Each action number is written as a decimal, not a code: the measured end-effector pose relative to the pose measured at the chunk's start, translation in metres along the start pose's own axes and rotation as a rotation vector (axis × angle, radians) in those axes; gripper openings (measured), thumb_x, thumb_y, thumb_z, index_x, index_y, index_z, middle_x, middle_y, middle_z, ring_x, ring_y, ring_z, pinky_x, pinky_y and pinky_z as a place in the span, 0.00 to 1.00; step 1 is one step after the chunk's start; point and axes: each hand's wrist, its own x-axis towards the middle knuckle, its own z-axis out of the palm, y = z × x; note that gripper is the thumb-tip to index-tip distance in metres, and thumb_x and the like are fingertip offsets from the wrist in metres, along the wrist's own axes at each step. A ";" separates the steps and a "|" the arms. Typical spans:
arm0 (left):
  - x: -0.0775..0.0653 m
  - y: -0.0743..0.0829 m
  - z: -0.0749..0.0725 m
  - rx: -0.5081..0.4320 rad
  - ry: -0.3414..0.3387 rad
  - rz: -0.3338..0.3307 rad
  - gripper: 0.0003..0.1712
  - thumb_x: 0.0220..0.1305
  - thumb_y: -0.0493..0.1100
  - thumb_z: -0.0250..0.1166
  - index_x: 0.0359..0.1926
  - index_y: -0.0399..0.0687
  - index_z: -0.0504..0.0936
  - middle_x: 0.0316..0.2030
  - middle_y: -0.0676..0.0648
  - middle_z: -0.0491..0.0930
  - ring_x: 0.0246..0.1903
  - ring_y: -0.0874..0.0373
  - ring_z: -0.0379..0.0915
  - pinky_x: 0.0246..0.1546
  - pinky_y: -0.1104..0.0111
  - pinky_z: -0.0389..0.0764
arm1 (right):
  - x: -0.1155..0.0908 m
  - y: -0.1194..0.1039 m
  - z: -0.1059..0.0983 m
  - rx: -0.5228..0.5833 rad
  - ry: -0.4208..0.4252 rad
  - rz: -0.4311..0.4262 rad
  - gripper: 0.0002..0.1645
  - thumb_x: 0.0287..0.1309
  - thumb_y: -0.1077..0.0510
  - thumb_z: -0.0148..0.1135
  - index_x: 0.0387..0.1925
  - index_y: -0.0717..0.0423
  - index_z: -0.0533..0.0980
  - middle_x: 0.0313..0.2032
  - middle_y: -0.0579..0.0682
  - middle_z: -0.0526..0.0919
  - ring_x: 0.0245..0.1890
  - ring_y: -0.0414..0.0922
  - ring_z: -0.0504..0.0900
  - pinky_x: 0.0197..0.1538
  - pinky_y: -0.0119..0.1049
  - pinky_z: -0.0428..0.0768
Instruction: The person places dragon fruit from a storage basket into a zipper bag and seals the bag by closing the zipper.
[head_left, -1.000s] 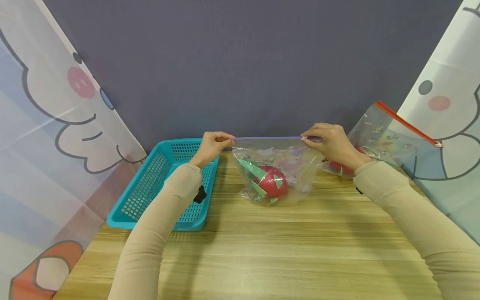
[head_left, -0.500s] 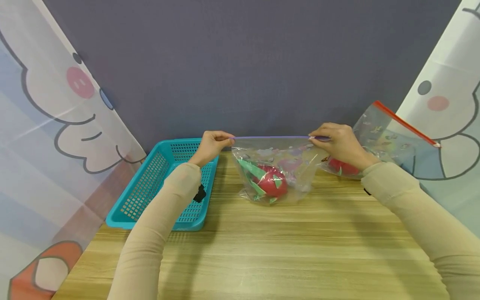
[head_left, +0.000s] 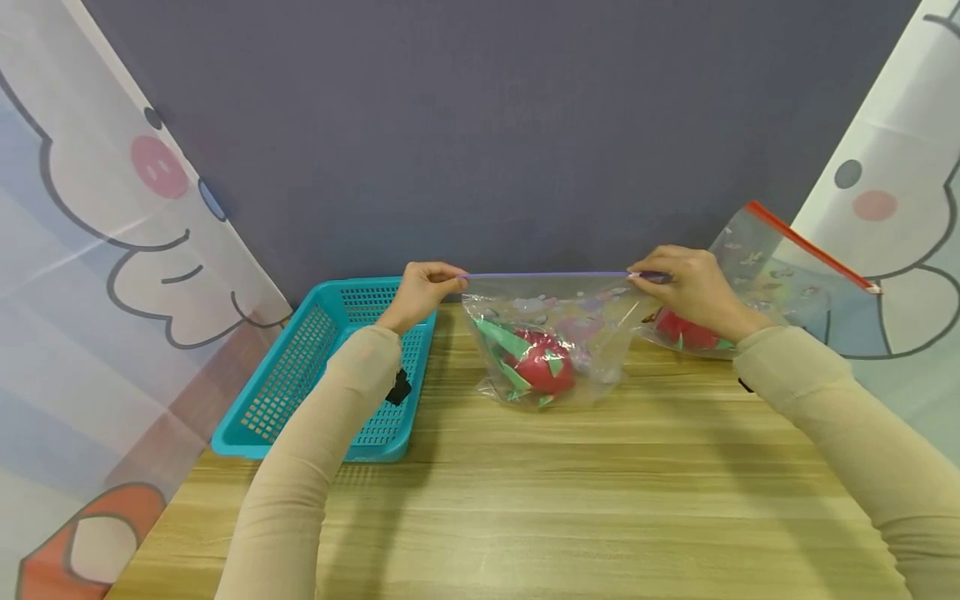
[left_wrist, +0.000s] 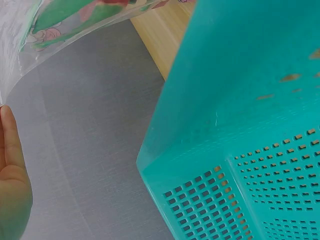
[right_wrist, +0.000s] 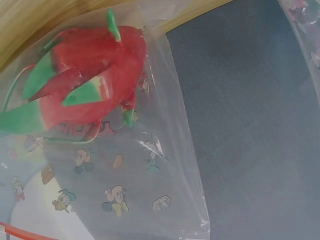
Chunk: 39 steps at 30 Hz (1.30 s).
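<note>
A clear zip bag (head_left: 600, 333) with a purple zip strip stands upright on the table in the head view. Inside it lies a red dragon fruit (head_left: 547, 367) with green scales. My left hand (head_left: 422, 292) pinches the left end of the strip between thumb and fingers. At the strip's right end, my right hand (head_left: 686, 283) grips the zip with its pale slider at the fingertips. The strip is drawn straight between both hands. Only part of the left hand (left_wrist: 11, 170) shows in the left wrist view.
A turquoise basket (head_left: 318, 296) stands left, a black piece (head_left: 400, 388) in it. Behind my right hand, a second zip bag (head_left: 780, 275) with a red strip holds another dragon fruit (right_wrist: 95, 70). A dark grey panel (head_left: 510, 133) rises behind the wooden table (head_left: 540, 500).
My right hand has slid rightward along the purple strip, the slider going with it to the bag's right end. The left hand keeps its place.
</note>
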 end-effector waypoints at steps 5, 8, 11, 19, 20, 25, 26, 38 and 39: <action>0.000 0.000 0.001 0.002 -0.001 -0.008 0.09 0.58 0.39 0.64 0.40 0.43 0.84 0.39 0.44 0.83 0.42 0.54 0.79 0.52 0.59 0.75 | -0.001 0.001 -0.003 -0.005 -0.010 0.011 0.09 0.38 0.71 0.71 0.27 0.63 0.83 0.25 0.50 0.83 0.19 0.39 0.75 0.24 0.22 0.68; -0.001 0.000 0.000 0.012 -0.013 -0.004 0.10 0.58 0.40 0.64 0.41 0.43 0.84 0.40 0.44 0.83 0.42 0.54 0.79 0.52 0.60 0.75 | -0.003 0.001 -0.004 -0.024 -0.008 0.019 0.09 0.37 0.71 0.71 0.27 0.63 0.83 0.25 0.50 0.83 0.20 0.40 0.76 0.25 0.22 0.67; -0.001 -0.003 -0.002 0.014 -0.026 0.001 0.11 0.58 0.42 0.64 0.41 0.44 0.84 0.41 0.45 0.83 0.43 0.55 0.79 0.51 0.61 0.76 | -0.005 0.002 -0.005 -0.031 -0.011 0.025 0.10 0.37 0.72 0.71 0.27 0.63 0.83 0.25 0.50 0.83 0.20 0.41 0.76 0.25 0.21 0.66; -0.003 -0.008 -0.006 0.000 -0.008 -0.011 0.10 0.57 0.40 0.64 0.40 0.43 0.84 0.39 0.45 0.83 0.42 0.54 0.79 0.52 0.58 0.74 | -0.007 0.006 -0.007 -0.030 -0.013 0.024 0.10 0.36 0.72 0.71 0.27 0.64 0.83 0.24 0.51 0.82 0.19 0.41 0.75 0.25 0.20 0.64; -0.003 -0.008 -0.005 0.000 -0.012 -0.011 0.10 0.58 0.40 0.64 0.40 0.43 0.84 0.39 0.45 0.83 0.42 0.54 0.79 0.53 0.57 0.74 | -0.007 0.007 -0.008 -0.033 -0.012 0.027 0.10 0.36 0.72 0.71 0.27 0.64 0.83 0.24 0.51 0.83 0.19 0.40 0.75 0.25 0.20 0.64; 0.003 -0.008 -0.002 -0.003 -0.041 -0.002 0.10 0.58 0.40 0.64 0.41 0.41 0.84 0.40 0.44 0.83 0.42 0.54 0.79 0.53 0.58 0.74 | -0.009 0.010 -0.013 -0.052 -0.019 0.043 0.10 0.35 0.72 0.72 0.27 0.64 0.83 0.24 0.51 0.82 0.18 0.39 0.73 0.24 0.19 0.63; 0.004 -0.007 -0.002 -0.002 -0.041 0.000 0.11 0.58 0.40 0.64 0.41 0.41 0.84 0.40 0.44 0.83 0.42 0.54 0.79 0.53 0.58 0.74 | -0.008 0.011 -0.014 -0.055 -0.023 0.047 0.10 0.35 0.72 0.71 0.27 0.64 0.83 0.24 0.51 0.82 0.18 0.39 0.73 0.24 0.19 0.63; 0.016 0.005 -0.004 0.058 0.056 0.003 0.10 0.60 0.38 0.62 0.41 0.40 0.83 0.39 0.43 0.83 0.41 0.54 0.79 0.51 0.62 0.76 | 0.013 0.016 -0.010 -0.101 -0.103 0.123 0.06 0.47 0.69 0.66 0.31 0.66 0.81 0.27 0.54 0.82 0.26 0.47 0.80 0.32 0.32 0.75; 0.018 0.005 -0.003 0.053 0.069 0.010 0.09 0.60 0.37 0.62 0.41 0.40 0.83 0.38 0.43 0.83 0.41 0.53 0.79 0.50 0.62 0.76 | 0.014 0.017 -0.010 -0.103 -0.103 0.128 0.06 0.47 0.69 0.65 0.31 0.67 0.81 0.27 0.55 0.82 0.26 0.48 0.80 0.32 0.35 0.76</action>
